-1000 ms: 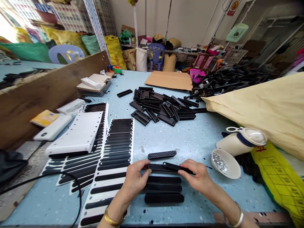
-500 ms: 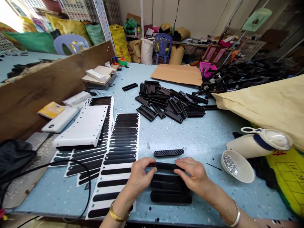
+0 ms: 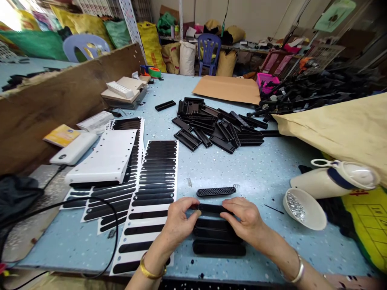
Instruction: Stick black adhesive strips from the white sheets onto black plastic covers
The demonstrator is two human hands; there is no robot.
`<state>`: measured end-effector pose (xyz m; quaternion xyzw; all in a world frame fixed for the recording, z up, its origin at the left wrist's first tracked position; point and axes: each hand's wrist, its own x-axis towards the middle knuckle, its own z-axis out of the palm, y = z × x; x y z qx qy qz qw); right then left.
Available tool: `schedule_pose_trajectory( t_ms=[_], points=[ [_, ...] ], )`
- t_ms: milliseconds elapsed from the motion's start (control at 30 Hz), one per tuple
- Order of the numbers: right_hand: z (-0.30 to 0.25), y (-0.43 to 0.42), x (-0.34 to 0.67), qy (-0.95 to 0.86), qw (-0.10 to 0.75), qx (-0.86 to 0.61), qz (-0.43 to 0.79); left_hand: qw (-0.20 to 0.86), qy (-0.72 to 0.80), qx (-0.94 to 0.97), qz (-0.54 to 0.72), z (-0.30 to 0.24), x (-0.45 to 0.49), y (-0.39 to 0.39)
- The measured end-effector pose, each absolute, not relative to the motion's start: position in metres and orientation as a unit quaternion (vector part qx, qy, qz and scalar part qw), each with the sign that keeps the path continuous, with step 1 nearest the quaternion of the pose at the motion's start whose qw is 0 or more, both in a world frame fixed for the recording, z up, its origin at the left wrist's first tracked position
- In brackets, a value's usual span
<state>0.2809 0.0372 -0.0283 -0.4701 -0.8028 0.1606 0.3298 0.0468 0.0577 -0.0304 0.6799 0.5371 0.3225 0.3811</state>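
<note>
Shifted leftward since one second ago, the black strip [image 3: 211, 208] spans my left hand [image 3: 180, 219] and right hand [image 3: 244, 217]. My fingers, nearly closed, pinch its opposite ends, just nearer me than the perforated bar [image 3: 216, 191].

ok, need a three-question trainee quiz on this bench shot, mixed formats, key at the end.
1. True or false: the left hand and the right hand are at opposite ends of the black piece.
2. What colour is the left-arm bracelet? a) silver b) gold c) black
3. Fill in: the pale bowl contains small, ____ pieces.

Key: 1 true; 2 b; 3 silvery
</note>
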Motion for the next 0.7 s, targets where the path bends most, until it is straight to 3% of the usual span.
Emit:
schedule_pose_trajectory(
  t_ms=[700],
  points=[
    [-0.0313, 0.0371, 0.2741, -0.805, 0.304, -0.487, 0.15, 0.393, 0.532, 0.684, 0.31, -0.0309, 0.0449, 0.0579]
  ],
)
